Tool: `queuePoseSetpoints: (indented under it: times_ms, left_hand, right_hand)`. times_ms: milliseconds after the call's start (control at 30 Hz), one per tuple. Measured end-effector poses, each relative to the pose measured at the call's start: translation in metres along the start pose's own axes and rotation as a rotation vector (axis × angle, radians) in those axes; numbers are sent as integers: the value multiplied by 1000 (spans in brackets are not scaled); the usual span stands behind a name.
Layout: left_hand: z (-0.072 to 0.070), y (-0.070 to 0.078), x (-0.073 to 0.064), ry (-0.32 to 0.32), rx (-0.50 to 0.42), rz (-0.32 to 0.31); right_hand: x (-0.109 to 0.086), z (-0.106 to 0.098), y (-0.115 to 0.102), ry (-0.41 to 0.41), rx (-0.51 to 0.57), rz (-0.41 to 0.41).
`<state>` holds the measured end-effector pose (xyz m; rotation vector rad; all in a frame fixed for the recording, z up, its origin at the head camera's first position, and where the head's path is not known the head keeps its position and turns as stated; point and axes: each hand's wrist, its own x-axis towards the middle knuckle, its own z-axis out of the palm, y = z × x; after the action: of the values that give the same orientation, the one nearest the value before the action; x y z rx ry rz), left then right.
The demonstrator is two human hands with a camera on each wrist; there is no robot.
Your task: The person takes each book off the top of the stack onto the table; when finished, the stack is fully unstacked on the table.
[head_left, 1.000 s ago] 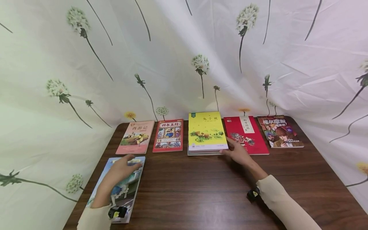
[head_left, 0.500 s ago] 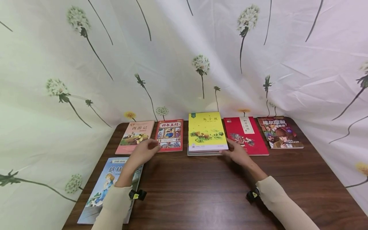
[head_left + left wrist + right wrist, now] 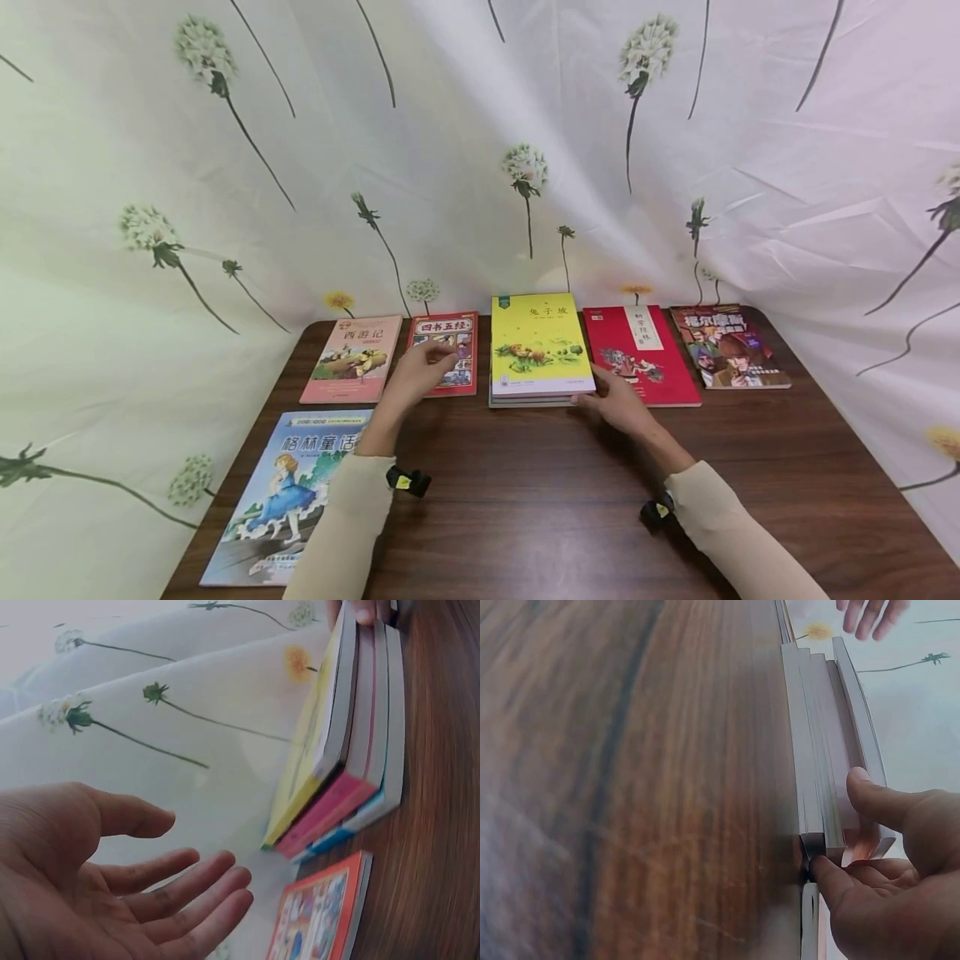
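Observation:
A stack of books [image 3: 542, 343] lies at the back middle of the table, with a yellow-covered one on top. My right hand [image 3: 624, 403] holds its front right corner. In the right wrist view, the thumb [image 3: 866, 791] lies against the page edges and the other fingers curl in at the corner. My left hand [image 3: 420, 375] hovers over a small red comic-style book [image 3: 465, 375], partly covering it. Its fingers are spread and loosely bent, with nothing between them, as the left wrist view shows. That view also shows pink and blue spines under the yellow book.
Left of the red book lies a pink book [image 3: 354, 360]; a large blue book [image 3: 281, 500] is nearer the front left. A red book [image 3: 637, 358] and a detective comic [image 3: 731, 350] lie to the right. A dandelion-print cloth [image 3: 450, 167] hangs behind the dark wooden table [image 3: 555, 517].
From above the blue book, my left hand has moved right, past the pink book, to over the small red book. My right hand has stayed at the stack's corner.

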<state>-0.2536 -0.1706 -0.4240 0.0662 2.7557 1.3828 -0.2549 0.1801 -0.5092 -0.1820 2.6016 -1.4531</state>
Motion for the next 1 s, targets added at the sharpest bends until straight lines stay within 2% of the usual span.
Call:
queuePoseSetpoints:
  times_ms: [300,433,567,767,900,1000]
  left_hand:
    - [33,9,25,7,-286,-77]
    - [47,10,35,-2,-371,-95]
    - [59,10,41,-7,-339,-107]
    - [72,11,48,-45,-180,-157]
    - [77,10,50,-105,-91,-160]
    - [79,8,51,-139,-71,-147]
  right_hand:
    - [0,4,2,27,-38,-3]
    - [-1,4,1,47,-61,-13]
    - [1,5,1,51,-57,-15]
    - [2,7,2,55,-69,5]
    - [3,8,1,64,-62,12]
    - [2,9,0,72,-62,2]
